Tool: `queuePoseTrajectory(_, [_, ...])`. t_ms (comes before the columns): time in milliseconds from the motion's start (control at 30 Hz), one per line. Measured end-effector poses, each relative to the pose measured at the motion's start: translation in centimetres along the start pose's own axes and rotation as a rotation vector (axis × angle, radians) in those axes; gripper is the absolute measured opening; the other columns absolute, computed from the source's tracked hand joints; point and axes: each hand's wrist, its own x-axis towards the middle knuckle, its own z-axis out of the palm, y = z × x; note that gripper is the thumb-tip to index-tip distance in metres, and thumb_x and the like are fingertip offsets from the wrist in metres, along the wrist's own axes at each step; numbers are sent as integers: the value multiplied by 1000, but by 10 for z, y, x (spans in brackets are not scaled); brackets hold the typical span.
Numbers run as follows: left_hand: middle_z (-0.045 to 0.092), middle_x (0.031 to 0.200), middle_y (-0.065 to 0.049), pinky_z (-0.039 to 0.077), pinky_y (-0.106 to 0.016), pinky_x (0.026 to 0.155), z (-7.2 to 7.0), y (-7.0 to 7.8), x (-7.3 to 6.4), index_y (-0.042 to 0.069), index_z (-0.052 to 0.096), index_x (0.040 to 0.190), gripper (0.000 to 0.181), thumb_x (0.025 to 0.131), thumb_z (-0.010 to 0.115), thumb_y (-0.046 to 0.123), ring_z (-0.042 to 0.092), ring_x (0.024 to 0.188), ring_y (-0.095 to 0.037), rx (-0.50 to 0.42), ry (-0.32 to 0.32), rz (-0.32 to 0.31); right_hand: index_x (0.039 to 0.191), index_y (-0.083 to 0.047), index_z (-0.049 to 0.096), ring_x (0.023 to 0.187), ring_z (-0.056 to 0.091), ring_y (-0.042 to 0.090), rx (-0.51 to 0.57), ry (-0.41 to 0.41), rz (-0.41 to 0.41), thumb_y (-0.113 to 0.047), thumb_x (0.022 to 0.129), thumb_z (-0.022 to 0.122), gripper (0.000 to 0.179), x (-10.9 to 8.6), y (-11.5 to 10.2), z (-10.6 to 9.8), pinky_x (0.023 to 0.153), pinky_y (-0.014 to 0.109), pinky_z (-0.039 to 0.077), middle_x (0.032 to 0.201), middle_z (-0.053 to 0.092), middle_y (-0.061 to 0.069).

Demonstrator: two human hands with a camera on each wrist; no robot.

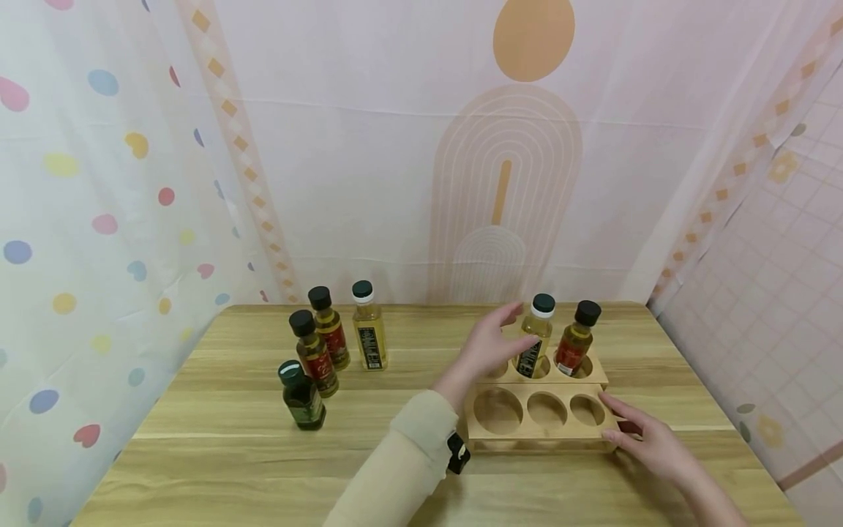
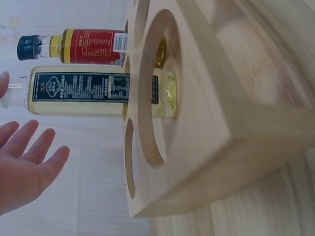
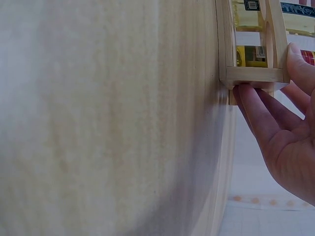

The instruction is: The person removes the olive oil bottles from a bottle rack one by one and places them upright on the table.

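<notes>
A two-tier wooden rack (image 1: 538,436) with round holes stands on the table's right half. A clear bottle (image 1: 530,355) of yellow oil with a green cap stands in the back tier's middle hole. Beside it, in the right hole, sits a red-labelled bottle (image 1: 573,348) with a black cap. My left hand (image 1: 489,342) is around the clear bottle's left side, fingers spread; the left wrist view shows its fingers (image 2: 38,147) apart from the glass. At the rack's right end, my right hand (image 1: 652,443) grips the corner, thumb on the upper edge and fingers against the end.
Left of the rack stand two red-labelled bottles (image 1: 319,366) (image 1: 334,338), a short dark green bottle (image 1: 306,404) and another clear oil bottle (image 1: 370,338). The wooden table (image 1: 224,454) meets a patterned curtain (image 1: 369,183) at its back edge.
</notes>
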Motion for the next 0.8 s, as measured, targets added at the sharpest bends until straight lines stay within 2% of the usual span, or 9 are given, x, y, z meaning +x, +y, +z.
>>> queuePoseTrajectory(167, [55,142,-6,42,-42,107,5,3,5,10,46,148,66,90,75,22,52,129,-26,-55,6,-19,144,6,45,98,63,13,8,2,-7,-15,93,70,61,0,1,0,75,27,55,139,48,33])
queuePoseTrajectory(333, [57,139,-7,45,-40,104,6,5,13,12,47,147,65,90,75,20,54,126,-23,-79,5,-37,145,5,44,98,63,14,7,0,-4,-16,93,70,61,0,1,0,75,26,55,140,48,33])
queuePoseTrajectory(500, [61,134,-9,45,-43,103,6,9,18,12,49,146,63,89,75,16,57,122,-22,-89,0,-8,144,6,45,98,63,14,4,6,-9,-16,93,70,61,0,0,0,75,26,55,139,48,33])
queuePoseTrajectory(633, [63,131,-8,47,-39,102,8,11,20,13,51,145,61,89,76,13,59,120,-21,-91,1,6,143,7,45,97,63,14,3,12,-14,-15,92,70,60,0,0,0,75,26,55,138,49,32])
queuePoseTrajectory(800, [62,133,-7,47,-34,100,11,11,21,15,54,143,60,88,77,11,59,119,-21,-108,29,-23,144,6,45,99,63,18,-2,3,-12,-16,93,70,61,0,0,0,76,27,54,139,49,32])
